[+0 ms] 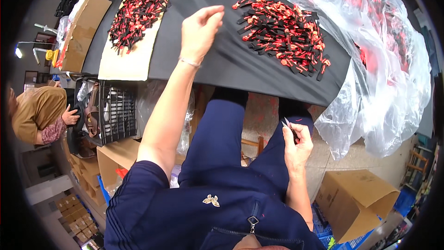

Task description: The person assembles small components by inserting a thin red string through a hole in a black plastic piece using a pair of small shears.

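Note:
My left hand (202,32) is raised over the black cloth-covered table, its fingers drawn together; anything between them is too small to make out. It hovers between two heaps, touching neither. To its right lies a heap of short black-and-red strips (284,32) with red threads. Another heap of such strips (141,14) rests on a tan board (125,67) to its left. Above my right thigh, my right hand (298,150) grips a pair of thread snips (287,124), with the two pointed blades apart and aimed up toward the table.
A large clear plastic bag (342,125) with more red pieces slumps over the table's right end. Cardboard boxes stand at the lower right (351,199) and upper left (85,32). A black basket (118,113) sits beside the table at left, near another person (41,113).

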Available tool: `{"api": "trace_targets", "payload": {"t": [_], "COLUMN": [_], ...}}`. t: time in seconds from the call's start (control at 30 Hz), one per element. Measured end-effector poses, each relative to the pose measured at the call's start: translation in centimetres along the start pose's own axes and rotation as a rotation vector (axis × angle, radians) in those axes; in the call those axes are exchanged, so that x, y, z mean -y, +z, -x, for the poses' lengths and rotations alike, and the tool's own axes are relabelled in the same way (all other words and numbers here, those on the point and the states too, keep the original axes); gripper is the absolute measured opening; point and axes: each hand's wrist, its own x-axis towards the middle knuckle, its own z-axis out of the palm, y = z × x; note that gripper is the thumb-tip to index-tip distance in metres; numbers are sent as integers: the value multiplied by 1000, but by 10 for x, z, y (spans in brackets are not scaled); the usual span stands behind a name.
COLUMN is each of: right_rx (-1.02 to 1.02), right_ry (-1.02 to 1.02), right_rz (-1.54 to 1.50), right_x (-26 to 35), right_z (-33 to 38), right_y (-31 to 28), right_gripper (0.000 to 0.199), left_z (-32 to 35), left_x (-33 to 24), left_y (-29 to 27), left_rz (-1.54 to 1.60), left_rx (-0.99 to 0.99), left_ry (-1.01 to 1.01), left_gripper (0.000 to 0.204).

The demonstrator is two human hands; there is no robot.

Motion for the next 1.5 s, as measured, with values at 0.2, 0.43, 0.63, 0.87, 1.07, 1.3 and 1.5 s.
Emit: {"api": "trace_targets", "payload": {"t": [0.2,0.43,0.63,0.87,1.07,1.3,1.5], "right_rx": [16,-1,-18,-129,-178,-205,-193], "right_ry": [21,-24,-58,-116,-472,-679,-647], "right_rz": [-21,42,41,-105,42,344,394], "right_x": [-2,-6,-2,7,36,38,33], "right_z": [-6,-12,-10,-6,-1,8,19], "right_y": [0,-2,-8,-7,1,-5,-16], "right_gripper": [12,12,13,14,24,27,24], "left_z": [-72,-83,-58,28,130,175,179], "left_x": [16,19,9,-13,-14,-15,-13], "left_y": [31,33,27,32,36,43,41], "left_rz": [-826,-1036,-851,-96,-76,110,100], "left_rx": [-11,34,-72,285,565,653,685], "left_ry": [457,268,279,-129,-307,-387,-461], "left_gripper": [31,23,19,17,16,14,15]}}
